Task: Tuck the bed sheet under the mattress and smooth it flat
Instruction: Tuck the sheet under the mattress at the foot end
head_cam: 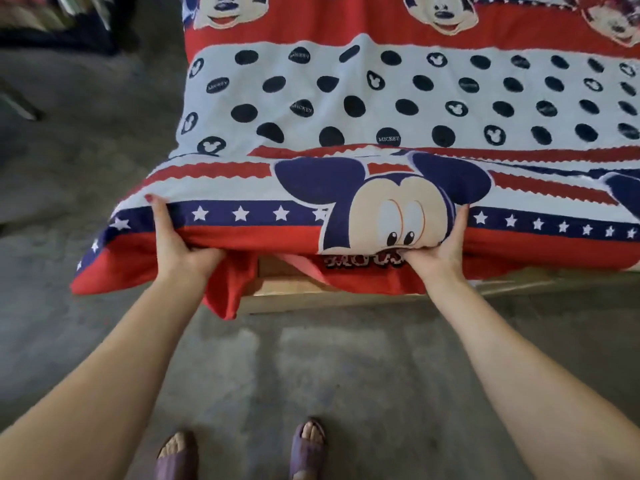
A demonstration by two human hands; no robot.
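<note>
Feet (pixel 242 452) in purple open-toed sandals stand on the bare concrete floor (pixel 311 368), squared to the foot of the bed, which puts both arms at even reach. The left hand (pixel 180 244) and right hand (pixel 438 249) clasp the near edge of the mattress (pixel 363 202) through the bed sheet (pixel 346 98); thumbs lie on the side face, and the fingers curl underneath, out of sight, closed on mattress and cloth together. Judged purpose: lifting the edge to open a gap for the hanging cloth. The raised edge shows the wooden bed frame (pixel 294 292) beneath, between the hands. A loose red flap (pixel 225 292) hangs below the left hand, over the frame, not yet tucked; red cloth also droops at the left corner (pixel 114 268). The sheet itself covers the whole mattress top. Beyond the hands, the dotted white band lies fairly flat, with a shallow ridge where the lifted edge bunches it. Far end blurred.
</note>
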